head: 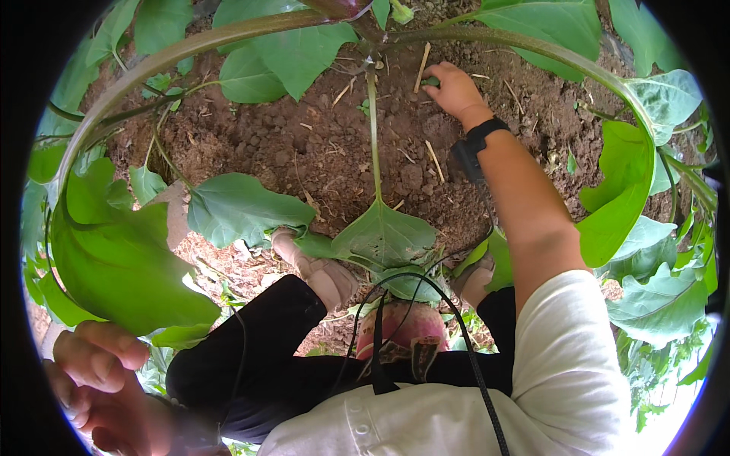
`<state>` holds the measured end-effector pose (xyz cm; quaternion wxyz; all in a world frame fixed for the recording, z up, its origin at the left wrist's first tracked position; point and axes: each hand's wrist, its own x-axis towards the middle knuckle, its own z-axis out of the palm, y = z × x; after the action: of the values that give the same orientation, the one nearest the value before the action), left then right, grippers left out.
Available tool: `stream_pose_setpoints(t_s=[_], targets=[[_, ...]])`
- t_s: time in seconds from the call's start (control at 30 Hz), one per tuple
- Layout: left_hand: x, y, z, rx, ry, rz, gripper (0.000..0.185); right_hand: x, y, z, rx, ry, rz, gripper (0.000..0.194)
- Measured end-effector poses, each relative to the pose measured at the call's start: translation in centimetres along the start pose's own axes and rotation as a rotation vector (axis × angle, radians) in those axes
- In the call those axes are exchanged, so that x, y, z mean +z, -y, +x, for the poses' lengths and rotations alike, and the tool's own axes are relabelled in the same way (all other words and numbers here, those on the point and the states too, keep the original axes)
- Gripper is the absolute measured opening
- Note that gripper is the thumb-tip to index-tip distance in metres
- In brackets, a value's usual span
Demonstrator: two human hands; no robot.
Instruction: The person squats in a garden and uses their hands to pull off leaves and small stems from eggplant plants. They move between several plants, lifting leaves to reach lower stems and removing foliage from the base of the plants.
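Note:
My right hand (454,91) reaches down to the brown soil (342,142) at the upper right of centre, its fingers on a small green leaf piece (432,81) beside a dry straw stalk (422,67). A black band with a small device is on that wrist. At the lower left my left hand (100,376) is raised near the camera with its fingers curled apart, just below a large green leaf (131,262); nothing shows in it. A thick plant stem (370,34) stands at the top centre, and a leaf (385,233) hangs from it towards me.
Long branches (188,51) arch across both sides, carrying broad leaves. My shoes (322,276) stand on the ground among leaves. A pink, rounded object (402,325) lies between my legs. Black cords (456,319) hang down before my shirt.

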<state>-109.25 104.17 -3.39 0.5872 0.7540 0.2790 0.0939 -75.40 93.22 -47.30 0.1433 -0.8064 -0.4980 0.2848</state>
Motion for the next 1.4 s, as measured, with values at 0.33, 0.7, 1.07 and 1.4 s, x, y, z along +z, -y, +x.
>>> stream_pose_setpoints(t_s=[0.33, 0.7, 1.07, 1.4], targets=[[0.1, -0.1, -0.1, -0.021, -0.030, 0.110, 0.054, 1.4, 1.7, 1.1, 0.037, -0.118, -0.177, 0.016], [0.1, 0.0, -0.8, -0.023, -0.094, 0.095, 0.054, 4.0, 9.8, 0.2, -0.178, 0.161, 0.213, 0.024], [-0.6, -0.1, -1.7, 0.013, -0.048, 0.009, 0.058, 2.3, 9.5, 0.4, 0.018, -0.129, 0.178, 0.018], [-1.5, -3.4, -4.7, 0.180, -0.132, -0.026, 0.051, -13.9, 19.0, -17.6, -0.102, 0.803, 0.846, 0.035]])
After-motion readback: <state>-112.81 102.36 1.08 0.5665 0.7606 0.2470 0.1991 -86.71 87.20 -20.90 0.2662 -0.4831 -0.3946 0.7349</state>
